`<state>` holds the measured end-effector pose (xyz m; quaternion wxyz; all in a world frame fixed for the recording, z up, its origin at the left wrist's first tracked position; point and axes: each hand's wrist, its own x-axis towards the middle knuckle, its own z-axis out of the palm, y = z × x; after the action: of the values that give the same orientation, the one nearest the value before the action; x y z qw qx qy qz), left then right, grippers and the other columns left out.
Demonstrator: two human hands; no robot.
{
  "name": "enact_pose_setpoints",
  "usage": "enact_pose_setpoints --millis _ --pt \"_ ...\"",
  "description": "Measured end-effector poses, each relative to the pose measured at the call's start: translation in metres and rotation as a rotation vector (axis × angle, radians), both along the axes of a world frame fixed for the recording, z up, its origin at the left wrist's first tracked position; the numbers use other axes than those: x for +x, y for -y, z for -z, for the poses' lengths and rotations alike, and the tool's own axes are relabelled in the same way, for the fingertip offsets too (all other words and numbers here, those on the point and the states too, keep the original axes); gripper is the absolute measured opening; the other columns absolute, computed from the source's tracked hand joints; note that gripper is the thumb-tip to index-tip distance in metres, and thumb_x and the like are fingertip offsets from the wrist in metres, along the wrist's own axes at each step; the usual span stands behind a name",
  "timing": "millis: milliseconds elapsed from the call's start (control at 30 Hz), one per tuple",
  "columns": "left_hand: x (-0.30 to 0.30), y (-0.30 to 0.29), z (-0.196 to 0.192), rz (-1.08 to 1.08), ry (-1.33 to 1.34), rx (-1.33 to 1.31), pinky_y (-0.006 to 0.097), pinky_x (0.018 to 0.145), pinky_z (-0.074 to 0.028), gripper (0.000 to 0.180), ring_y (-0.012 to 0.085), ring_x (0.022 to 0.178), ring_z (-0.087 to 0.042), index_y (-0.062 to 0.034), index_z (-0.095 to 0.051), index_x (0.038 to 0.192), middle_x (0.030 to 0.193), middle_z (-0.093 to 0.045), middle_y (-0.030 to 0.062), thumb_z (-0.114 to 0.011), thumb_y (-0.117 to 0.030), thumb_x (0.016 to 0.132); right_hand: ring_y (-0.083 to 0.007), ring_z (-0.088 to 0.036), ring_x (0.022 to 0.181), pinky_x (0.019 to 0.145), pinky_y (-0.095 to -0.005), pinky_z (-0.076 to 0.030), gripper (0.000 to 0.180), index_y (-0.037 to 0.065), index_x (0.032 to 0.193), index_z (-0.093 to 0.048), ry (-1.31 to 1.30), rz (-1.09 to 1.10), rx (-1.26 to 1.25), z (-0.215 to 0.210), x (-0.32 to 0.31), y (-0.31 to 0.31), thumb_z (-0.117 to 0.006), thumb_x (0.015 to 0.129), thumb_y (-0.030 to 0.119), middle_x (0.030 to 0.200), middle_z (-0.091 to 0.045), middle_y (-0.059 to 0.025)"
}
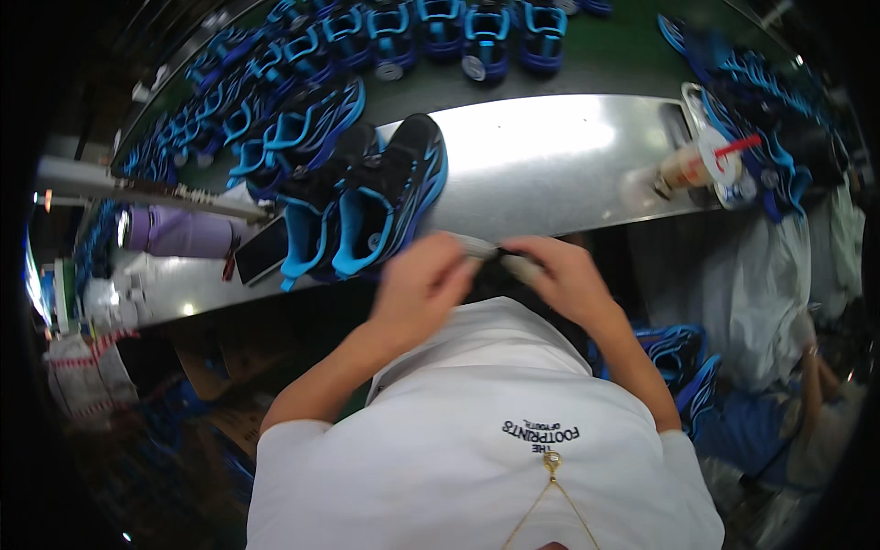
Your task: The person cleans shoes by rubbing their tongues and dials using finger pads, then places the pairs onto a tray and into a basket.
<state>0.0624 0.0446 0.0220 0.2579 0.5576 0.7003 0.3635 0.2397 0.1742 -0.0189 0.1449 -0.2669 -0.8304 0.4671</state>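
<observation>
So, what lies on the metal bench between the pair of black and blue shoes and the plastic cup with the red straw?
Nothing: in the head view that stretch of the metal bench between the shoes and the cup is bare, shiny metal.

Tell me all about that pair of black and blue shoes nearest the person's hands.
The pair of shoes is black with bright blue stripes and blue linings, of synthetic-looking material. They lie side by side on the shiny metal bench, heel openings toward the person, toes pointing away. Neither hand touches them; the left hand is nearest.

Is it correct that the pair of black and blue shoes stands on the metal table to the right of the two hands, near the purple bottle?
Not quite. In the head view the pair of black and blue shoes stands to the left of the two hands, near the purple bottle.
</observation>
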Motion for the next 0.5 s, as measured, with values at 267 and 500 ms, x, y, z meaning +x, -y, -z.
enact_pose_setpoints --millis 267,500 --pt "-0.086 0.084 0.023 -0.363 -0.774 -0.075 0.038 0.076 -0.045 0.03 0.0308 0.086 -0.052 -0.0018 -0.061 0.098 0.101 -0.061 0.0114 -0.071 -0.008 0.071 -0.0347 -0.063 0.072 0.062 -0.0432 -0.049 0.05 0.018 0.119 -0.054 0.09 -0.538 0.287 0.018 -0.129 0.023 -0.072 0.076 0.037 0.078 -0.062 -0.0127" --pt "-0.058 0.013 0.026 -0.337 -0.653 0.039 0.041 0.065 -0.044 0.017 0.0297 0.08 -0.053 -0.0072 -0.059 0.087 0.081 -0.057 0.008 -0.07 -0.013 0.074 -0.0296 -0.059 0.072 0.063 -0.0376 -0.048 0.029 0.011 0.094 -0.061 -0.077 -0.267 0.169 -0.016 -0.084 -0.038 -0.075 0.07 0.022 0.08 -0.055 -0.0109"
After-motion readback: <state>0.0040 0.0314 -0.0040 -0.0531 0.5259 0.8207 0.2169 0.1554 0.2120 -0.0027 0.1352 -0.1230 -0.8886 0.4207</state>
